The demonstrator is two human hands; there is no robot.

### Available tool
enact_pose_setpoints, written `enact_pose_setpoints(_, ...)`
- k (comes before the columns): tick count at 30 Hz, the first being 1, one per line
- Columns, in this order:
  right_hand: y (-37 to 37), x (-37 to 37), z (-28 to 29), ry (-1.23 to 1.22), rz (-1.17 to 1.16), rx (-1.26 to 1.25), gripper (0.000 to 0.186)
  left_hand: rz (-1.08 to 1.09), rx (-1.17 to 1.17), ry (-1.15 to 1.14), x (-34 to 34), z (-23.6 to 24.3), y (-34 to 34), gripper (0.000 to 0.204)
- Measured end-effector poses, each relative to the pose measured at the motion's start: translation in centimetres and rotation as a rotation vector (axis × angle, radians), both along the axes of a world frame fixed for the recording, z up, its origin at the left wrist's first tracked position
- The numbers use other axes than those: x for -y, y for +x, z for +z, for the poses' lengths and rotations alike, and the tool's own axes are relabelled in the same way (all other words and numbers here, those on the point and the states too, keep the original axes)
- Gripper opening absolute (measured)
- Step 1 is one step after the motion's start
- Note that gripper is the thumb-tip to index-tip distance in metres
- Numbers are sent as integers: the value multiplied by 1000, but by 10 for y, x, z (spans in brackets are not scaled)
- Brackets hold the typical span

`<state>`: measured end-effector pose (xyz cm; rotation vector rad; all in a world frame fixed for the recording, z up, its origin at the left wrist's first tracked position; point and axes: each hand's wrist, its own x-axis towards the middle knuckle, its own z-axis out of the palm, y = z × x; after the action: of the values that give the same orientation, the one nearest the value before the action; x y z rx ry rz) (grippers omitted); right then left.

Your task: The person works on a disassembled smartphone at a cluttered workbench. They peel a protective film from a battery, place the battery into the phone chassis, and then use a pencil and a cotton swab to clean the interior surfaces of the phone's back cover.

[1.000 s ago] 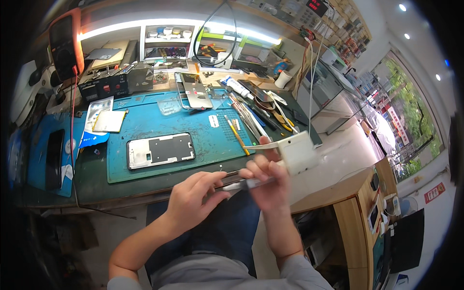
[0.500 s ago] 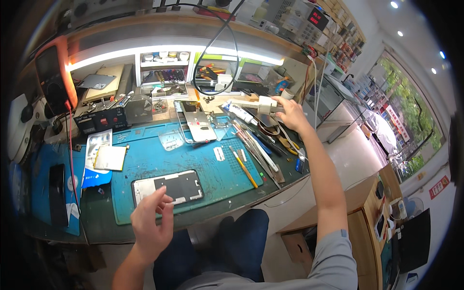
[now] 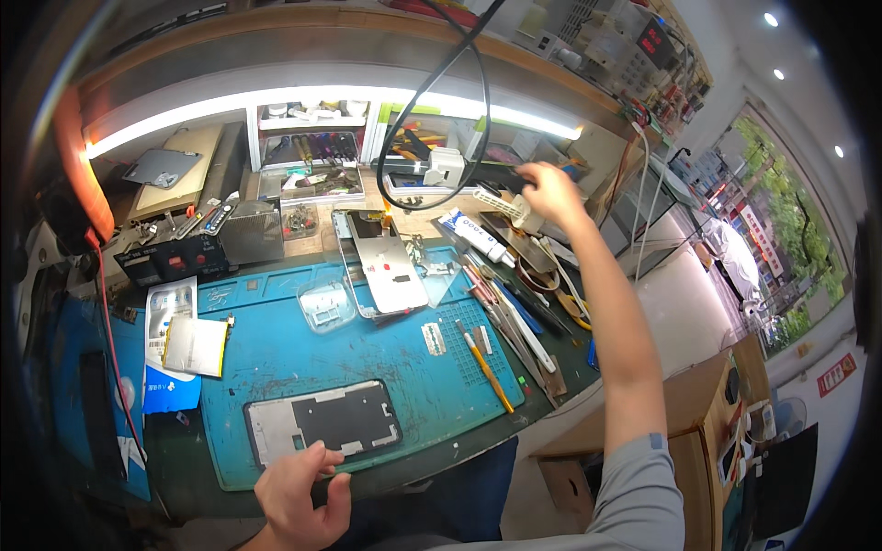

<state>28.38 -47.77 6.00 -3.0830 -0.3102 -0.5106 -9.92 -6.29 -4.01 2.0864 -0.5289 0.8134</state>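
Observation:
My right hand [image 3: 551, 193] reaches far over the bench to the back right and is closed on a white ribbed tool [image 3: 496, 200]. A white tube [image 3: 473, 234] lies just below it. My left hand [image 3: 303, 491] is at the near edge of the bench. Its fingers are apart, with the fingertips at the near edge of a dark phone frame [image 3: 322, 422]. That frame lies flat on the blue work mat [image 3: 276, 358].
A silver phone back plate [image 3: 386, 271] lies at the mat's far side. Tweezers and other hand tools [image 3: 514, 312], with a yellow-handled one [image 3: 487, 367], fan out on the right. A black cable loop [image 3: 432, 101] hangs above, and a wooden cabinet [image 3: 698, 413] stands lower right.
Both hands were together near the front edge holding a white piece. My right hand then went out to the back right, and my left hand dropped to the phone frame's near edge.

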Motion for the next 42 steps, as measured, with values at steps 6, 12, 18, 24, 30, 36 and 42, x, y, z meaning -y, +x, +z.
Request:
enact_pose_setpoints(6,49,-77,-13,71,152,-160,61,38,7,47,-4,-1,-4,48)
enact_pose_setpoints(12,19,-79,7,-167,343,323,18,-26,24,27,-4,6,4,50)
enact_pose_setpoints(18,-98,-81,29,-378,224,583,16,-25,38,7,0,8,6,50)
enact_pose_setpoints(24,-172,-73,42,-321,-4,543,22,37,107,-22,6,5,9,51)
enact_pose_setpoints(30,-281,-66,55,-387,51,501,22,5,326,-10,4,9,8,36)
enact_pose_setpoints(36,-411,-53,63,-230,136,584,28,-168,466,89,24,16,-21,32)
enact_pose_setpoints(42,-425,-33,44,-7,133,492,24,-110,350,146,35,38,-15,39)
